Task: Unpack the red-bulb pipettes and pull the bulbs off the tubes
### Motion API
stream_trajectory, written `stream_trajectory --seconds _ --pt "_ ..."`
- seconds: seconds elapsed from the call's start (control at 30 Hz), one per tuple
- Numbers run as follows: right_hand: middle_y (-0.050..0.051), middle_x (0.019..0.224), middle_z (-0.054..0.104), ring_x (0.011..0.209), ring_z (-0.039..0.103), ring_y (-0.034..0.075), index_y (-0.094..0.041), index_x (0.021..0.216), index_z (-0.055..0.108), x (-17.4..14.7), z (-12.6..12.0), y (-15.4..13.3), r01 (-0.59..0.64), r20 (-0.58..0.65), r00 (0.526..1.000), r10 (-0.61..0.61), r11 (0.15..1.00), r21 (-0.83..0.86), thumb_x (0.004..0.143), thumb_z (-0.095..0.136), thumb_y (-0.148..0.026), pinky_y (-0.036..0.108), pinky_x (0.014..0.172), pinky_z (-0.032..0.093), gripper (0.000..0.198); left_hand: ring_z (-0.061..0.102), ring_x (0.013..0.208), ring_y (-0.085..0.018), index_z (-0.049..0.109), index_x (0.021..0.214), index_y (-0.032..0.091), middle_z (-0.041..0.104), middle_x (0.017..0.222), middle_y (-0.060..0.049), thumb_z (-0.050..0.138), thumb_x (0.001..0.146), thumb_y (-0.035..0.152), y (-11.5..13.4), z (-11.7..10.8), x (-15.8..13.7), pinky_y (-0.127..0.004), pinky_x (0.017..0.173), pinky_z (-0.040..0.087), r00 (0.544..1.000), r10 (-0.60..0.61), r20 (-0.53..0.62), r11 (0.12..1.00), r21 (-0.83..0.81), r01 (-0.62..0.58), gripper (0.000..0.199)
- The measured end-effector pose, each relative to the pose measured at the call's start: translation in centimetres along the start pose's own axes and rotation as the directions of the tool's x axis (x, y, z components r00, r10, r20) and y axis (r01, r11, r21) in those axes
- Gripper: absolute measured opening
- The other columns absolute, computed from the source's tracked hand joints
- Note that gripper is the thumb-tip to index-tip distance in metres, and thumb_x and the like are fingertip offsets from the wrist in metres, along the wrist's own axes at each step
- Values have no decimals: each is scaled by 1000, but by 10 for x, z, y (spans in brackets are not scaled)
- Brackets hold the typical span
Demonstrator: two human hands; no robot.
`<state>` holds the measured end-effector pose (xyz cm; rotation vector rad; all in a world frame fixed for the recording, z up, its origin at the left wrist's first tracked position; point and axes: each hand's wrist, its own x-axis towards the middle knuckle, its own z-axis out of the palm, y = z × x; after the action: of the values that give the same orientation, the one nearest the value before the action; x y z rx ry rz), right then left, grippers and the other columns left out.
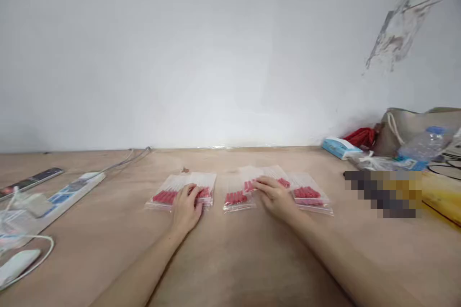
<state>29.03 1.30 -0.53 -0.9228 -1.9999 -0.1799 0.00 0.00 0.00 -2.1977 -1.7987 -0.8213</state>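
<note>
Several clear zip bags holding red pieces lie in a row on the wooden table [230, 259]. My left hand [186, 207] rests flat on the left stack of bags [169, 191]. A little to the right, my right hand [275, 196] lies on the middle bags [237, 194], its fingers reaching toward the left. Another bag of red pieces [309, 193] sits just to the right of that hand. Neither hand grips anything; the fingers lie spread on the plastic.
A white power strip [68, 194] with cables and a remote [30, 180] lie at the left, a white charger [16, 264] nearer. At the right stand a water bottle [425, 146], a blue box [338, 147], a beige bag [414, 127] and a yellow object [441, 194]. A white wall backs the table.
</note>
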Motion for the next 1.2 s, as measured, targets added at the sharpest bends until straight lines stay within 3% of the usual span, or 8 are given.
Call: stream_trajectory --seconds 0.2,0.37,0.53,0.7,0.77,0.87,1.0,1.2 --pt "8 103 61 93 59 19 -22 98 65 -38 -68 64 -114 99 987 126 986 -120 82 47 -27 34 81 50 25 48 102 -23 57 105 21 52 110 -6 47 72 13 1 2 2 -37 85 40 1000 -10 -13 1000 3 10 35" --pt "9 102 61 102 53 27 -24 96 65 -41 -94 60 -70 183 973 137 941 -331 74 55 -41 44 86 41 29 48 100 -23 56 105 22 52 110 -5 47 72 13 4 1 1 -36 81 41 1000 -18 -13 999 31 19 35" --pt "10 106 58 101 52 22 -22 97 63 -6 -50 3 -27 237 969 77 978 -207 79 50 -38 39 87 39 27 43 107 -27 57 102 21 52 113 -8 49 72 14 8 -1 -1 -40 85 39 996 64 -58 990 126 -56 33" --pt "12 135 36 121 34 33 -27 128 41 14 16 -42 -102 472 870 146 988 -117 70 52 -61 54 94 29 69 44 108 -24 58 108 24 53 117 -5 42 72 5 1 -1 0 -37 87 40 983 139 -118 986 110 -126 44" --pt "11 135 37 122 33 34 -31 128 40 15 29 -49 -135 526 833 174 985 -112 76 43 -63 59 95 24 61 43 108 -23 59 108 23 52 118 -4 40 69 1 -8 -4 3 -36 93 38 974 139 -178 989 79 -127 49" --pt "9 131 42 121 36 29 -30 123 48 12 33 -49 -165 504 841 197 980 -109 84 36 -54 54 97 26 47 42 111 -23 60 109 22 50 121 -5 39 68 -1 -23 -15 11 -36 98 34 976 68 -208 997 62 -56 52" --pt "10 128 45 120 38 25 -25 120 52 5 26 -38 -165 440 876 198 980 -111 87 35 -46 41 96 34 42 46 108 -27 62 105 18 53 118 -8 41 70 1 -44 -38 22 -42 94 36 996 -86 30 992 93 83 44" --pt "8 130 45 122 36 23 -24 124 47 5 19 -30 -129 412 891 190 977 -171 87 33 -48 39 99 32 46 43 113 -40 63 101 22 55 116 -14 52 60 6 -41 -68 30 -64 88 27 954 -60 293 994 100 32 46"
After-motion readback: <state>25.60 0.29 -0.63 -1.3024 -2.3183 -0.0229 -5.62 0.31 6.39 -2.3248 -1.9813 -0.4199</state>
